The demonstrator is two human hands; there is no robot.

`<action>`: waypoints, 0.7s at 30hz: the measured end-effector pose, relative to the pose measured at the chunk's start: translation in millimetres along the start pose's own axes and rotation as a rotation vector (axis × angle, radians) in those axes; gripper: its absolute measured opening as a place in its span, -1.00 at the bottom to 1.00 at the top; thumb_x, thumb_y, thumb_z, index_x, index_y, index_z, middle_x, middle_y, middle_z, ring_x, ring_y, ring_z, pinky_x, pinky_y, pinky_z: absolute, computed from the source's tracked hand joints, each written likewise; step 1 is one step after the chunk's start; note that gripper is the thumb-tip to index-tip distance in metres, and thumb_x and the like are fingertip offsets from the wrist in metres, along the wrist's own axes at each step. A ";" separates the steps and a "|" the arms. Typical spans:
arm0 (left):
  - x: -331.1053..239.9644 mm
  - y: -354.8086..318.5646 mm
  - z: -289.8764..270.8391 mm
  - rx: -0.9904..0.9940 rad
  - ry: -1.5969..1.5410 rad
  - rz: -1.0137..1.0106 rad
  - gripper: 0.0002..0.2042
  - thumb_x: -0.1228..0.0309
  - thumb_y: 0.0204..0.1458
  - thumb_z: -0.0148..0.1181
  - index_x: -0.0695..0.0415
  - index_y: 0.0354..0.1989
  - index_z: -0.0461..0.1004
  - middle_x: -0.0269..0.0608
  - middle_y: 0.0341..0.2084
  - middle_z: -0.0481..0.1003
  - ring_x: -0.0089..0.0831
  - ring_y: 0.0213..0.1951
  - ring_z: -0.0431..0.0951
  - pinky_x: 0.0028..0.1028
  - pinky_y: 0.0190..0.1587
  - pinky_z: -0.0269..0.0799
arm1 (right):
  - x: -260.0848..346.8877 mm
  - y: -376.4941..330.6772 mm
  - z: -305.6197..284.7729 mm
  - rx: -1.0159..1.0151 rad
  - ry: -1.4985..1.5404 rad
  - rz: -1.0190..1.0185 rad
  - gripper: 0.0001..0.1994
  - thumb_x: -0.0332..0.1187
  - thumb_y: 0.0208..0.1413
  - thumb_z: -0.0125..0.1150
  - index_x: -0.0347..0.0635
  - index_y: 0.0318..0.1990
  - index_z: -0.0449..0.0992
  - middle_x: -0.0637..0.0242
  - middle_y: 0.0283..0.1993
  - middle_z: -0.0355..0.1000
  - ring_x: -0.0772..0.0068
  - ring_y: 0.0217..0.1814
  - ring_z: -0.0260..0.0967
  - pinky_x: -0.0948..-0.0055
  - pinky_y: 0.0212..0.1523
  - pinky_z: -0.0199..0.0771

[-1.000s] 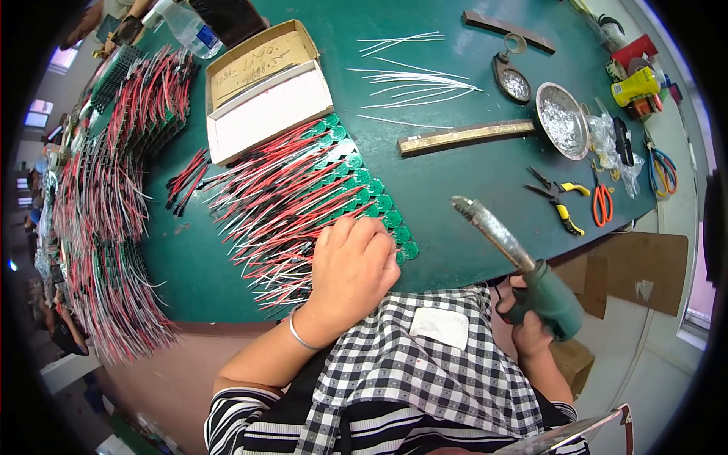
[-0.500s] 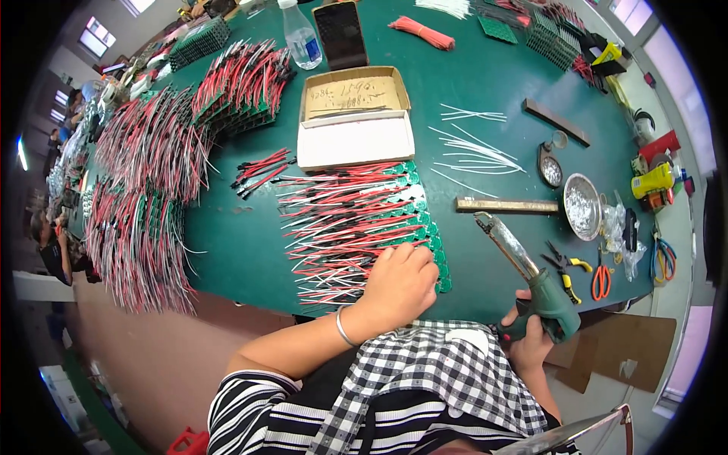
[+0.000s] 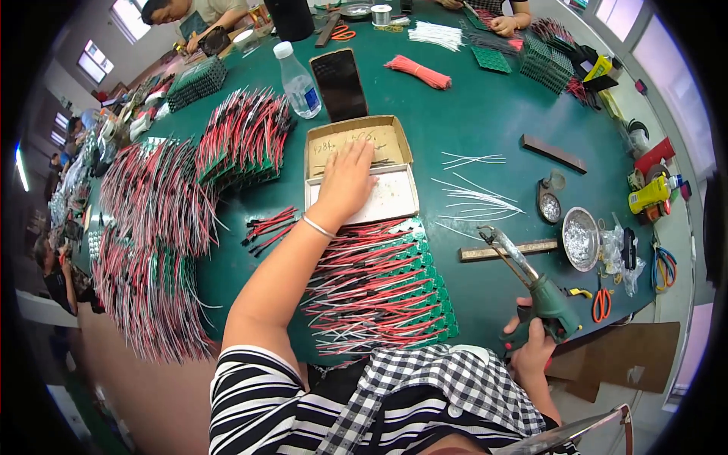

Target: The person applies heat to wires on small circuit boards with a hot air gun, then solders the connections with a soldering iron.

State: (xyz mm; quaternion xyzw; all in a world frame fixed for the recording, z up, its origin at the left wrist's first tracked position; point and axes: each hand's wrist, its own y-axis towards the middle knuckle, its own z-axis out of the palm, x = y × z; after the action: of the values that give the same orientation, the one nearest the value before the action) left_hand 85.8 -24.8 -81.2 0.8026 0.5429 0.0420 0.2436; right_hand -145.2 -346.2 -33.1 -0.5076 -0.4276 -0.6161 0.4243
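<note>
My left hand (image 3: 349, 176) reaches over a shallow cardboard box (image 3: 397, 139), fingers stretched out and laid across its inside. Dark thin strands lie partly under that hand; whether the fingertips touch them I cannot tell. At the right, my right hand (image 3: 531, 350) grips a green soldering gun (image 3: 556, 305), its metal tip pointing up and left over the table. In front of me lies a panel of green circuit boards (image 3: 438, 299) with rows of red, black and white wires (image 3: 364, 284). A few loose red-and-black wires (image 3: 271, 226) rest left of the box.
Stacks of wired boards (image 3: 152, 280) fill the left. A bottle (image 3: 299, 82) and phone (image 3: 339, 85) stand behind the box. White wires (image 3: 481, 201), a metal bar (image 3: 508, 250), a metal bowl (image 3: 581, 239) and orange-handled scissors (image 3: 601, 305) lie right. Other people work across the table.
My left hand has left the wired board panel and moved forward over the box. The view has tilted up, bringing people at the far side into sight. The right hand keeps the soldering gun.
</note>
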 end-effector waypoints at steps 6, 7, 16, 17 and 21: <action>-8.4 14.8 3.9 0.172 -0.026 0.021 -0.74 0.49 -0.06 0.09 0.21 -0.15 0.43 -0.02 -0.35 0.44 -0.11 -0.18 0.43 -0.23 -0.09 0.33 | -2.6 5.9 -1.9 -0.059 0.011 0.061 -0.59 -0.31 0.16 -0.01 -0.33 0.10 0.19 0.02 -0.05 0.35 0.39 -0.51 0.36 0.51 -0.59 0.39; -5.2 15.2 7.3 0.123 -0.046 0.031 -0.78 0.50 -0.08 0.11 0.21 -0.21 0.44 -0.02 -0.41 0.42 -0.09 -0.22 0.43 -0.22 -0.13 0.33 | -3.4 7.9 -0.4 -0.060 0.015 0.073 -0.59 -0.31 0.16 -0.02 -0.32 0.11 0.18 0.02 -0.05 0.35 0.39 -0.51 0.36 0.51 -0.60 0.39; 15.6 42.7 6.2 0.412 -0.192 -0.040 -0.89 0.48 -0.13 0.14 0.23 -0.42 0.41 0.06 -0.42 0.44 0.00 -0.27 0.44 -0.19 -0.17 0.34 | -4.9 14.3 6.9 -0.108 0.065 0.098 -0.62 -0.35 0.16 -0.02 -0.31 0.10 0.19 0.01 -0.11 0.37 0.38 -0.56 0.36 0.50 -0.61 0.41; 15.7 44.7 4.7 0.452 -0.180 -0.032 -0.88 0.48 -0.13 0.14 0.23 -0.42 0.41 0.07 -0.42 0.45 0.00 -0.26 0.44 -0.19 -0.17 0.35 | -4.5 14.3 7.7 -0.136 0.094 0.121 -0.62 -0.35 0.16 -0.02 -0.31 0.09 0.19 0.02 -0.11 0.37 0.38 -0.56 0.36 0.49 -0.61 0.41; 16.1 52.9 0.4 0.531 -0.166 -0.009 -0.87 0.48 -0.13 0.15 0.23 -0.40 0.41 0.04 -0.43 0.47 -0.02 -0.26 0.46 -0.20 -0.19 0.36 | -7.5 14.0 5.6 -0.140 0.103 0.126 -0.63 -0.36 0.15 -0.02 -0.31 0.08 0.20 0.02 -0.11 0.37 0.37 -0.56 0.36 0.49 -0.61 0.42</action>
State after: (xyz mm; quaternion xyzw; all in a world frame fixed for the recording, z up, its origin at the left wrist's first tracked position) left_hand 137.5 -26.0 -61.6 0.8367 0.5165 -0.1688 0.0684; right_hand -129.4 -343.9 -38.4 -0.5294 -0.3283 -0.6420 0.4469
